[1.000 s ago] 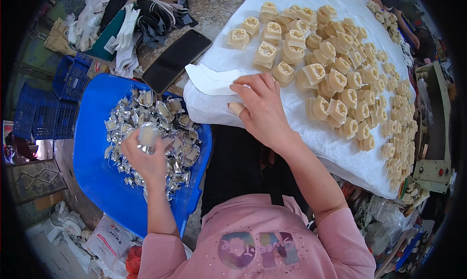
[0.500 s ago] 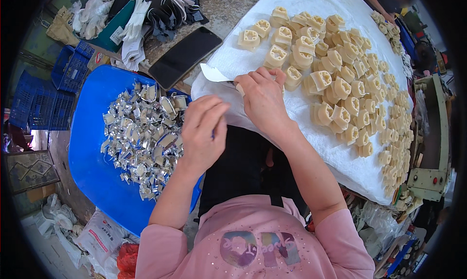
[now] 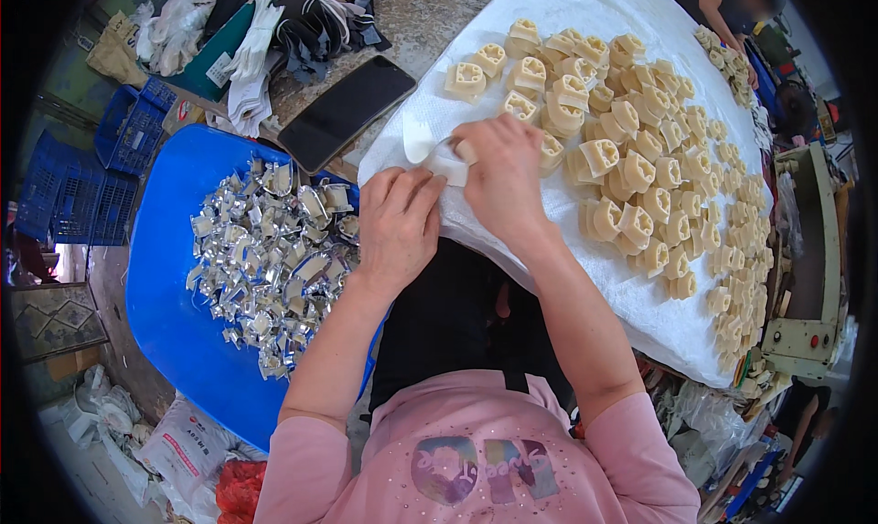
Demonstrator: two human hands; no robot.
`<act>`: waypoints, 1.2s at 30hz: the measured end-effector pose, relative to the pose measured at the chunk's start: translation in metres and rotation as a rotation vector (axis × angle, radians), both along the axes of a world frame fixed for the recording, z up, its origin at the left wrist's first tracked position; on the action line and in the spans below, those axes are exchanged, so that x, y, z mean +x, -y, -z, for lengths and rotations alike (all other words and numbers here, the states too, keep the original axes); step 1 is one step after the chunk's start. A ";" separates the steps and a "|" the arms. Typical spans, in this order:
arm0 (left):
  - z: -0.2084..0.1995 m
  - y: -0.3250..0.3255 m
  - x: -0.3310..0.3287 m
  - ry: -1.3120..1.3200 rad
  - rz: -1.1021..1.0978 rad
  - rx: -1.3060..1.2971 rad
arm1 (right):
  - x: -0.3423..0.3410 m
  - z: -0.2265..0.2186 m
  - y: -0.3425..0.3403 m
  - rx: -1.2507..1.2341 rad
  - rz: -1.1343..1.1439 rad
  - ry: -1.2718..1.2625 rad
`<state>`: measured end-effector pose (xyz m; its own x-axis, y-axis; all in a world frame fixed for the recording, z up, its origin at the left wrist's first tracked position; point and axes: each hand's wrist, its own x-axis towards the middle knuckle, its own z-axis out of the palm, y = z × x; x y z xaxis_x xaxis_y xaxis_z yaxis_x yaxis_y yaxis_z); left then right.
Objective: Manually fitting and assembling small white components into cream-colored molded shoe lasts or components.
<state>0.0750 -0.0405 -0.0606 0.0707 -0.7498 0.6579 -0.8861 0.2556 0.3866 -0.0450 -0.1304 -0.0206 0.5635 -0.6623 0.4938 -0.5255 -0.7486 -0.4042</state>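
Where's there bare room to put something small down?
Try the white cloth: there's a bare strip between the right forearm and the cream pieces. The blue tub is bare along its left side, beside the silver bits. It's crowded across the cloth's middle and right, and near its left corner, where the left hand and right hand work.

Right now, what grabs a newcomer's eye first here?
The heap of shiny silver pieces in the blue tub at left, and the cream parts massed across the white cloth at right. Between them, left hand and right hand come together by a white curved strip.
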 end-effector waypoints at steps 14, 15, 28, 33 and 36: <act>-0.024 0.007 -0.003 -0.140 -0.081 0.110 | -0.064 -0.048 -0.018 -0.173 0.076 0.295; -0.026 0.005 -0.004 -0.161 -0.030 0.071 | -0.067 -0.045 -0.023 -0.179 0.085 0.266; -0.035 -0.024 -0.032 -1.571 0.329 0.462 | -0.076 -0.010 -0.046 0.024 -0.210 0.108; -0.032 -0.024 -0.027 -1.747 0.346 0.356 | -0.073 0.002 -0.013 -0.123 0.048 -0.108; -0.030 -0.028 -0.029 -1.779 0.333 0.368 | -0.068 0.001 -0.009 -0.233 0.099 -0.163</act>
<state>0.0458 -0.0120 -0.0308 0.2506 -0.9475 -0.1986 0.6442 0.0100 0.7648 -0.1129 -0.1211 -0.0214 0.5864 -0.5973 0.5471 -0.6443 -0.7533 -0.1319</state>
